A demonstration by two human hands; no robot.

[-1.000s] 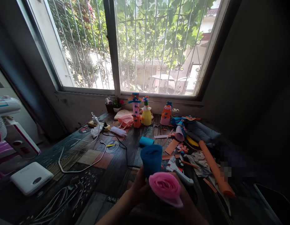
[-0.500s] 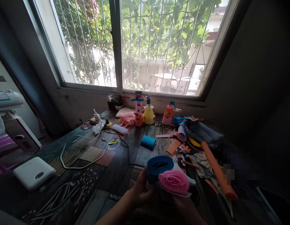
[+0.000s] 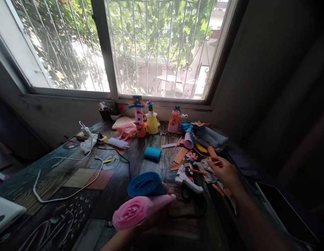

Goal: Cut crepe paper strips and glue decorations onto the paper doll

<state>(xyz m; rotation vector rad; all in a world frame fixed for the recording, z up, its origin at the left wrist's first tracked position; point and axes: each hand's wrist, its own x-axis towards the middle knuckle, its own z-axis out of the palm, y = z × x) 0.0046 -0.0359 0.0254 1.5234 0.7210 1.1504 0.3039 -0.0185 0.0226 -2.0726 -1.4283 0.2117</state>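
- 2 paper rolls, a pink roll (image 3: 137, 212) and a blue roll (image 3: 146, 184), sit bundled in the person's left hand (image 3: 151, 218), fingers clamped around both so the coiled ends face the camera, just short of the glue gun (image 3: 187, 178).
- Beyond the glue gun, the right hand (image 3: 224, 170) hovers apart from the left, fingers loosely spread over a crumpled cloth (image 3: 207, 166) and an orange roll (image 3: 212, 152); whether it touches either cannot be told.
- Past the glue gun, paper scraps (image 3: 180, 156) and a small blue roll (image 3: 152, 153) litter the table (image 3: 80, 177).
- Farther back, 3 paper dolls (image 3: 151, 120) line the wall.
- Left of the glue gun, a black cord (image 3: 125, 161) and a white cable (image 3: 73, 190) cross the tabletop.
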